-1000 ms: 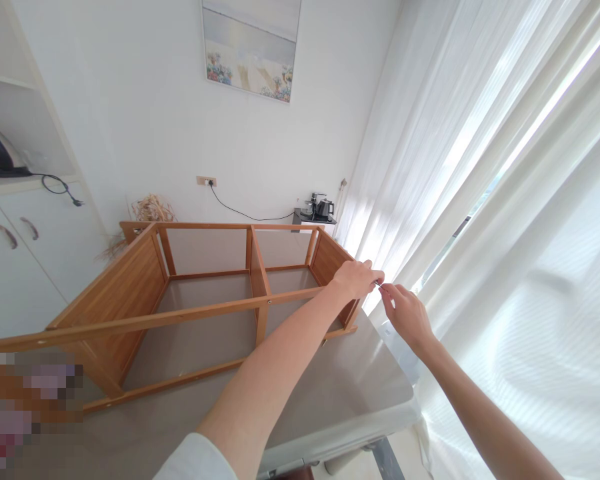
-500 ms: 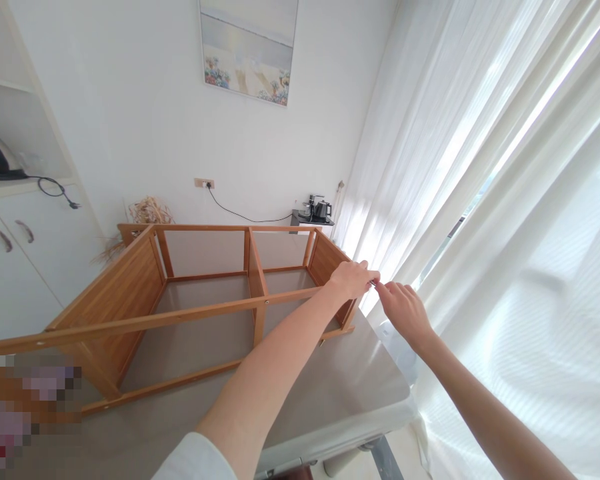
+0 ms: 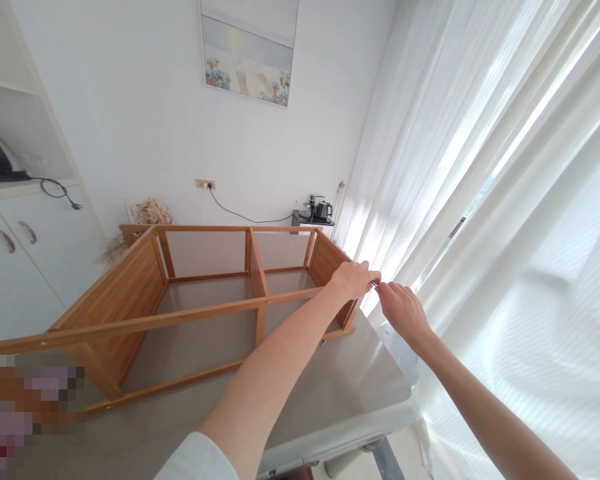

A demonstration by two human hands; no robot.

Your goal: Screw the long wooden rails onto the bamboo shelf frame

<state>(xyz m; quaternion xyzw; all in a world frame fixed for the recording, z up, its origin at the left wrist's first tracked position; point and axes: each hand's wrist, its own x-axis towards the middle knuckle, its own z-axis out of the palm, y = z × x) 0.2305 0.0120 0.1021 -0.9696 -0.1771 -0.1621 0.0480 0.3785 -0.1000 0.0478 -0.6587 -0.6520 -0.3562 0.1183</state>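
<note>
A wooden shelf frame (image 3: 160,319) lies on its side across the table, with solid panels at its ends and a divider in the middle. At its far right corner my left hand (image 3: 353,279) is closed over the wood, its fingertips reaching past the end. My right hand (image 3: 403,308) is closed just outside that corner, thumb and fingers pinching a thin dark metal tool (image 3: 375,284). The tool's tip meets the left fingertips; its exact kind is too small to tell. The corner itself is mostly hidden under my left hand.
The grey table (image 3: 340,387) has a rounded right corner. White curtains (image 3: 530,280) hang close on the right. Behind the frame are a black kettle set (image 3: 322,211) and dried plants (image 3: 153,212). White cabinets (image 3: 25,267) stand at left, and a blurred patch covers the lower left.
Both hands stay at the frame's right corner, almost unmoved. The whole view has shifted very slightly.
</note>
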